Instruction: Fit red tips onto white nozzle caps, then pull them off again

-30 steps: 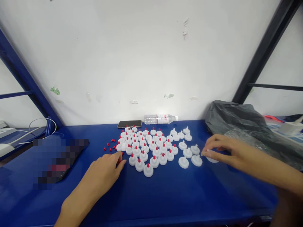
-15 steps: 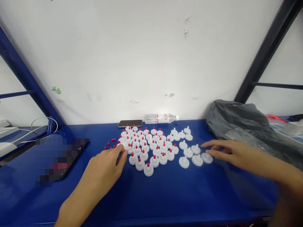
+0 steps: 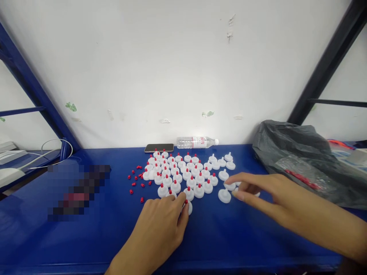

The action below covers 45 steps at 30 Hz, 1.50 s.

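Capping seems the step: the left hand (image 3: 162,219), grip unclear, is at the red-tipped cluster's (image 3: 177,177) six o'clock; the right hand (image 3: 265,191), fingers apart at uncapped pieces (image 3: 224,196) toward three o'clock, likely needs a light pinch.

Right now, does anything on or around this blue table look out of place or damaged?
The plastic bottle lies on its side near the wall, though no spill shows. The wall looks worn, with ragged marks. Some red caps lie scattered loose, unlike those on the white pieces.
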{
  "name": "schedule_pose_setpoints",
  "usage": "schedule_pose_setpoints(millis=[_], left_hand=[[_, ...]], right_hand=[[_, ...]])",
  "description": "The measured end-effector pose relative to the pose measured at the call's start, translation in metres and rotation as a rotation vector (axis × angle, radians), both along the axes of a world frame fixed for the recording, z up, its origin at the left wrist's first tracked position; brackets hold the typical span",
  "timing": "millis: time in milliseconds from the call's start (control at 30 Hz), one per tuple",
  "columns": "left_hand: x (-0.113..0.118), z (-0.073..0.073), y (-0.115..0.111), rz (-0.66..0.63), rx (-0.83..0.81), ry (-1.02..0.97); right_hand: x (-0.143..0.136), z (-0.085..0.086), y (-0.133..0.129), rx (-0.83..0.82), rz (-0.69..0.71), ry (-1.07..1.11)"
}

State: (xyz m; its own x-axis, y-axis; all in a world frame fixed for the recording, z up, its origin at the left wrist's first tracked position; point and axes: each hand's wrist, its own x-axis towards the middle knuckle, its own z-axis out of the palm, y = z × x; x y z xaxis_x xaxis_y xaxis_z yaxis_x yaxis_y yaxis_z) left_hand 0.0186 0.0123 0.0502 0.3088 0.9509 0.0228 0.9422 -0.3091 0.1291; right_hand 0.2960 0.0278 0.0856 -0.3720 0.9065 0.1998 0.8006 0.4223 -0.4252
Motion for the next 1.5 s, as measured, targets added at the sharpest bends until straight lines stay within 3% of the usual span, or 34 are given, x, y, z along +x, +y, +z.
schedule_pose_setpoints(millis=[267, 400, 533, 667, 900, 1167, 1267, 1400, 1500], left_hand=[[0.010, -0.011, 0.003, 0.002, -0.001, -0.023], [0.011, -0.006, -0.005, -0.009, 0.019, -0.306], [0.007, 0.001, -0.012, -0.141, 0.003, -0.537], [0.002, 0.005, -0.017, -0.209, 0.023, -0.498], [0.001, 0.015, -0.034, -0.209, 0.161, -0.422], [0.001, 0.011, -0.026, -0.288, 0.170, -0.480], [0.005, 0.009, -0.026, -0.292, 0.220, -0.536], [0.002, 0.014, -0.033, -0.146, 0.316, -0.619], [-0.016, 0.025, -0.036, -0.007, 0.355, -0.658]], right_hand=[[-0.030, -0.037, -0.003, -0.193, 0.130, -0.034], [-0.060, -0.024, -0.009, -0.247, 0.211, -0.024], [-0.082, -0.006, -0.012, -0.205, 0.253, -0.003], [-0.087, -0.002, -0.012, -0.145, 0.286, -0.035], [-0.087, 0.002, -0.013, -0.110, 0.261, -0.077], [-0.076, 0.009, -0.015, -0.025, 0.295, -0.052], [-0.077, 0.008, -0.018, 0.138, 0.306, -0.057], [-0.079, 0.005, -0.019, 0.613, 0.244, -0.105], [-0.059, 0.005, -0.005, 0.821, -0.033, -0.078]])
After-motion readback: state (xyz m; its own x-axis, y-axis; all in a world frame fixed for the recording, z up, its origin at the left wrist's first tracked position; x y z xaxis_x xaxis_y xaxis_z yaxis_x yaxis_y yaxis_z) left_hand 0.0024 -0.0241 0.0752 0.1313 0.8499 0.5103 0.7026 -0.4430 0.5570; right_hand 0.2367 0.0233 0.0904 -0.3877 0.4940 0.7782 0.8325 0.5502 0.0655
